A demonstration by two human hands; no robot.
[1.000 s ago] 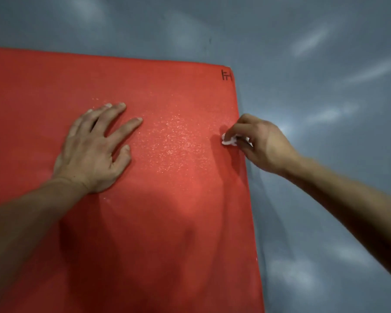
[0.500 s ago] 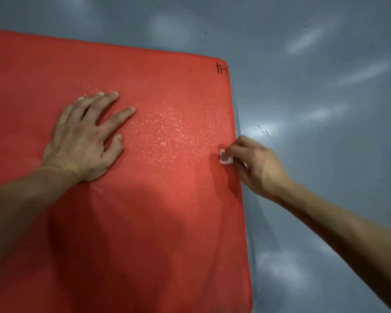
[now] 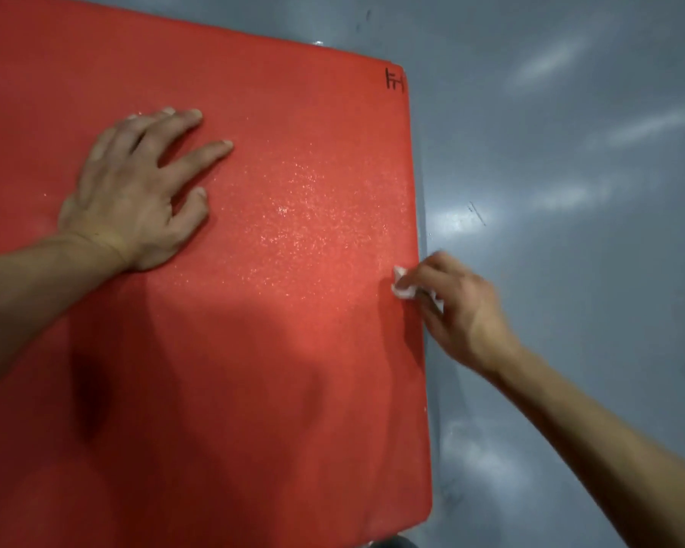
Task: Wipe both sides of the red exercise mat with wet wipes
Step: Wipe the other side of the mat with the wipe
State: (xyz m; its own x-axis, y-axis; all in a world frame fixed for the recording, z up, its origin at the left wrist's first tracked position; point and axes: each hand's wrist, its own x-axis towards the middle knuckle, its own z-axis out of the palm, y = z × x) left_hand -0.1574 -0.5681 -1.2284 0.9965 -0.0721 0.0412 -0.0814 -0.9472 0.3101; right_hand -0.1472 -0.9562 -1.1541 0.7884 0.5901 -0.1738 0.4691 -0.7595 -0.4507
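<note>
The red exercise mat [image 3: 254,350] lies flat on the floor and fills the left and middle of the view. A wet sheen glitters across its upper right part. My left hand [image 3: 135,191] rests flat on the mat with fingers spread. My right hand [image 3: 455,310] pinches a small crumpled white wet wipe [image 3: 403,287] against the mat's right edge. Most of the wipe is hidden under my fingers.
A glossy grey floor [image 3: 570,172] surrounds the mat on the right and at the top, with pale light reflections. A black logo mark [image 3: 394,79] sits in the mat's far right corner.
My right hand has slid the wipe along the mat's right edge toward me. My left hand stays pressed flat in the same spot on the mat.
</note>
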